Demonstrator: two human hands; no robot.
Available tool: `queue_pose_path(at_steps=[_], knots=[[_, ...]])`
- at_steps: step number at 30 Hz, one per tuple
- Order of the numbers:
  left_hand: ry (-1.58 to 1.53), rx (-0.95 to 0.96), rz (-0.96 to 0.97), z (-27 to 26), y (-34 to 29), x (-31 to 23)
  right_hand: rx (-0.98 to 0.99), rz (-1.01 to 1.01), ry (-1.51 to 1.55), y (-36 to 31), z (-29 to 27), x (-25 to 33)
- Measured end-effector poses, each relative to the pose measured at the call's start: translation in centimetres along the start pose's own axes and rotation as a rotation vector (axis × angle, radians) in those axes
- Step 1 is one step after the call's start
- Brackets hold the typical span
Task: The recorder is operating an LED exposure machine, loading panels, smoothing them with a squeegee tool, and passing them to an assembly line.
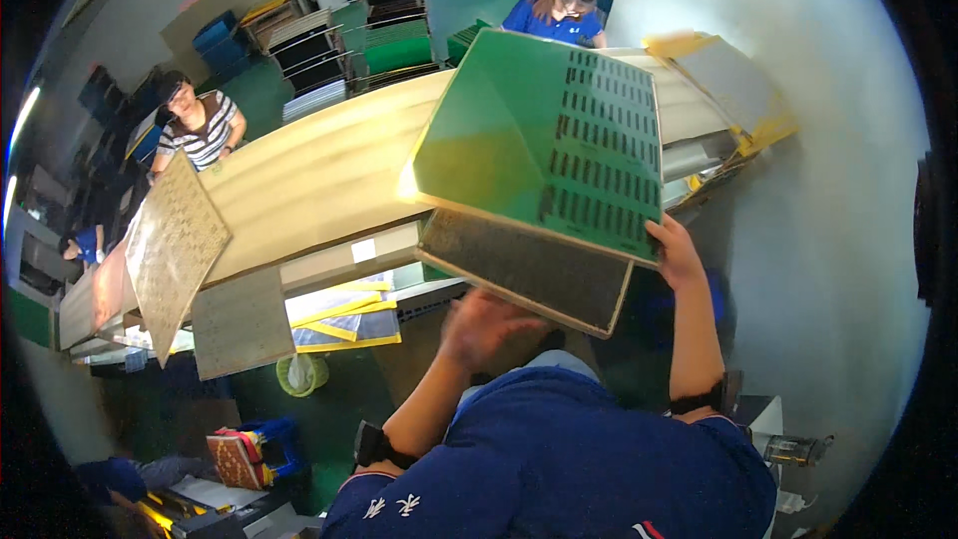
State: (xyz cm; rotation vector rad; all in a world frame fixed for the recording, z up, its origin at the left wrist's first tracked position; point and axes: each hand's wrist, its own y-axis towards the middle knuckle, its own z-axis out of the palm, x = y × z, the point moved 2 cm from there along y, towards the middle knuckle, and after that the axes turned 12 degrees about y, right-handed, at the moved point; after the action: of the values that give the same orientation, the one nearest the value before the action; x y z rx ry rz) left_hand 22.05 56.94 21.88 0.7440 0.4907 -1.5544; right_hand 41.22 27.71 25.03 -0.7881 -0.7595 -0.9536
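Navy shirt point(589, 459) cloth is nearest, with the wearer's bare forearms reaching out beyond it. The green board point(484, 145) looks thin, flat and stiff, probably light for its breadth but unwieldy when borne from one corner; its glossy face may slip, so the rim seems the best place to hold, ideally at two opposite edges, clear of the rows of dark slots point(604, 140). The right grip point(681, 255) is closed on the board's right edge by the near corner; from there the board spreads leftward and away, tilted above the counter point(309, 190). The left grip point(487, 331) is blurred, its fingers seemingly spread with nothing seen between them, just beside the near edge of a dark panel point(524, 265); whether they touch cannot be told. That panel sits partly beneath the green board, left of the right grip. Left of the left grip are yellow-edged sheets point(344, 324), then a gray panel point(242, 324) farther out.
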Motion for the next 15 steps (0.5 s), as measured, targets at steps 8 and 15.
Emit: queue_pose_path(at_steps=[8,15], knots=[[-0.212,-0.152,-0.077,-4.1,0.1,-3.0,-0.035,-0.028,0.002,-7.9,-8.5,5.7],[0.581,-0.412,-0.546,-0.8,4.8,-3.8,-0.043,0.044,-0.023,-5.9,-14.5,5.4]])
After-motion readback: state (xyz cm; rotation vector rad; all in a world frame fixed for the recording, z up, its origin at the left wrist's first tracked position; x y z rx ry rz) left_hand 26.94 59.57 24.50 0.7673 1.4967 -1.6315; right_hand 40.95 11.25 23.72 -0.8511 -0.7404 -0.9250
